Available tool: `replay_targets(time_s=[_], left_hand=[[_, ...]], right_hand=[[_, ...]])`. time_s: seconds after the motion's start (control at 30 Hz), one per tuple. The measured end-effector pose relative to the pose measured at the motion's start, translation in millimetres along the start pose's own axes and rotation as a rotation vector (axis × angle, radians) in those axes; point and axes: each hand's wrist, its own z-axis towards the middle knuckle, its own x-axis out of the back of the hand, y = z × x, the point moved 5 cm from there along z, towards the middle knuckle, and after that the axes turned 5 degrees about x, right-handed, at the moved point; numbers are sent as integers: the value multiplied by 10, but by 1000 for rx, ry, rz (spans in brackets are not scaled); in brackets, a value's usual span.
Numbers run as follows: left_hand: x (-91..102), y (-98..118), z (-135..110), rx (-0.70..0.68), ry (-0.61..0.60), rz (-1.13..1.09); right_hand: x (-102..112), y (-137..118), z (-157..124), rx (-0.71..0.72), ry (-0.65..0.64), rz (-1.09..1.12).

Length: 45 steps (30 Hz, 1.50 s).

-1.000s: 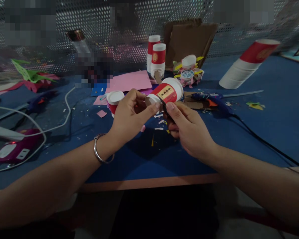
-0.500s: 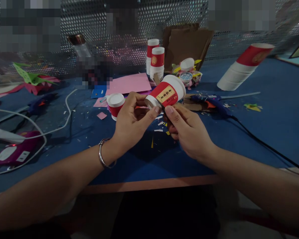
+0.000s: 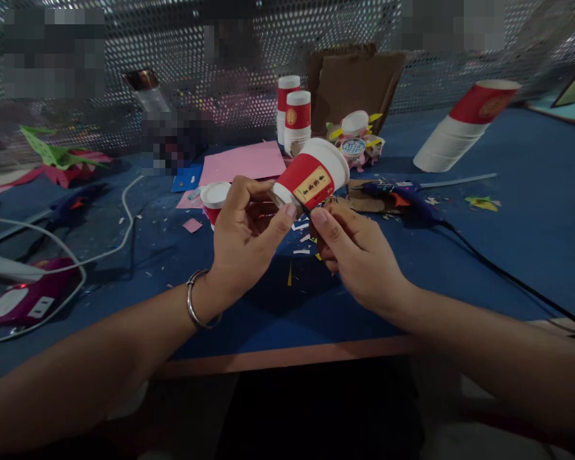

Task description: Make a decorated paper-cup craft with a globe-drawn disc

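A red and white paper cup [image 3: 312, 174] with a gold label is tilted on its side above the blue table [image 3: 508, 236]. My left hand [image 3: 246, 233] pinches its narrow base between thumb and fingers. My right hand [image 3: 357, 252] is closed on a thin dark tool [image 3: 303, 207] whose tip touches the cup near the base; what the tool is I cannot make out. A silver bangle [image 3: 196, 308] sits on my left wrist. A second small red cup [image 3: 214, 198] stands upside down just left of my left hand.
Two stacks of red cups [image 3: 294, 121] and a decorated cup craft [image 3: 357, 137] stand at the back by brown cardboard [image 3: 354, 80]. A long cup stack [image 3: 464, 124] lies at right. A blue glue gun [image 3: 402, 193] with black cord, pink paper [image 3: 242, 163], cables [image 3: 100, 252], scraps.
The cup and both hands have shifted slightly left and up, and the cup has tilted a little more. The grips are unchanged.
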Motion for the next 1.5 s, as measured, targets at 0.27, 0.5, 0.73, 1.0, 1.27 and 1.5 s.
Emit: replay_targets(time_s=[0.27,0.5,0.73,1.0,1.27,1.5], left_hand=[[-9,47,-21,37,-53,26],[64,6,-49,-6,-94,168],[32,52,-36,59,-59,92],[11,-104,-39,410,-1,-153],[18,88,-38,189,-41,-13],[57,104,-85,-9,-90,245]], right_hand=[[18,-55,10,34,2,-50],[16,-56,-12,56,-8,-67],[2,-112,0,87,-7,-41],[2,-75,26,73,-7,-23],[9,-126,-6,101,9,-105],[31,-120,-20,75,19,-163]])
